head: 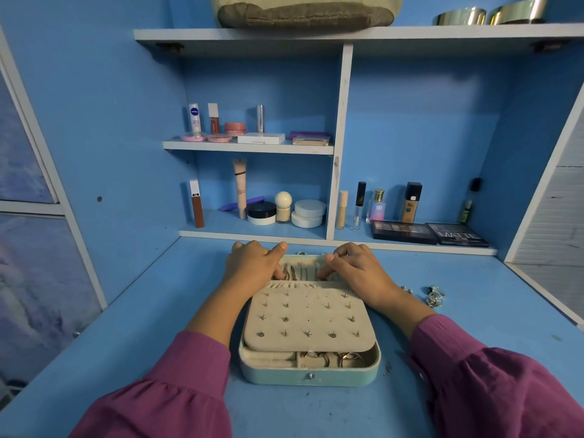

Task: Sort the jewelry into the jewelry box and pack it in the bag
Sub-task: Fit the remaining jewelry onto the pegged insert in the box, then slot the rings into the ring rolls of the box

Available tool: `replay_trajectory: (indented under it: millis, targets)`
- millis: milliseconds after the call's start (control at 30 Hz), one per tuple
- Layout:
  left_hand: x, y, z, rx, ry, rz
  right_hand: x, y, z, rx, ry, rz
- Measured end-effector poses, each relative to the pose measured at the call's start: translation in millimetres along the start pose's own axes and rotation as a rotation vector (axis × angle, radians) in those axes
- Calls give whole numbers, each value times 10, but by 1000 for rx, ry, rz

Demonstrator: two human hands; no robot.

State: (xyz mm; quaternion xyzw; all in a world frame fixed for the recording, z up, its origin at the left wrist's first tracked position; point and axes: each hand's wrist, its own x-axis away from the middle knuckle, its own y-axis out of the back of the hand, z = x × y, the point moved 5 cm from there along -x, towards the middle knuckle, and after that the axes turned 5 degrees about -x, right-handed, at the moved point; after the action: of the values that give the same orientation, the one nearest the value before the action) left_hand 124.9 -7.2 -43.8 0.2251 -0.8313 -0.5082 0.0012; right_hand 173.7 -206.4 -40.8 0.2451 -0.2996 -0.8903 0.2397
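Observation:
A mint-green jewelry box (309,376) lies open on the blue desk. Its beige earring panel (308,320) carries several stud earrings and is folded down over the base. Rings (328,358) show in the front compartment. In the lid section behind hang thin chains (292,273). My left hand (252,262) rests on the lid's left side, fingertips touching the chains. My right hand (354,268) rests on the lid's right side, fingers curled down by the lid pocket. A grey-beige bag (303,11) sits on the top shelf.
Loose silver rings (434,295) and small studs (406,289) lie on the desk right of the box. Cosmetics fill the shelves behind, with palettes (429,233) on the ledge. Two gold tins (489,14) stand on the top shelf.

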Motion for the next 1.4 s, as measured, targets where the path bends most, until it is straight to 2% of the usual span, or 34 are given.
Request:
replay_trajectory:
  millis: [100, 233, 433, 600, 733, 833, 1067, 1133, 1300, 1400]
  targets:
    - [16, 5, 55, 90, 11, 18, -5, 3, -21, -48, -15, -7]
    - [91, 52, 114, 303, -14, 53, 46, 77, -10, -232, -54, -47]
    - [246, 123, 81, 206, -56, 95, 154, 214, -73, -310, -117, -58]
    - [277, 94, 32, 113, -77, 125, 275, 268, -157, -382, -233, 80]
    - [286, 72, -25, 101, -58, 151, 292, 296, -182, -412, -228, 122]
    - [324, 81, -68, 118, -69, 184, 311, 277, -160, -399, -224, 229]
    - [373, 288, 92, 506, -31, 224, 362, 323, -158, -481, -209, 424]
    - [394, 337, 190, 512, -42, 278, 371, 324, -179, -490, -210, 457]
    - [502, 369, 318, 587, -77, 548, 378, 300, -176, -542, -197, 536]
    - [534, 375, 324, 613, -71, 577, 368, 284, -186, -552, -193, 515]
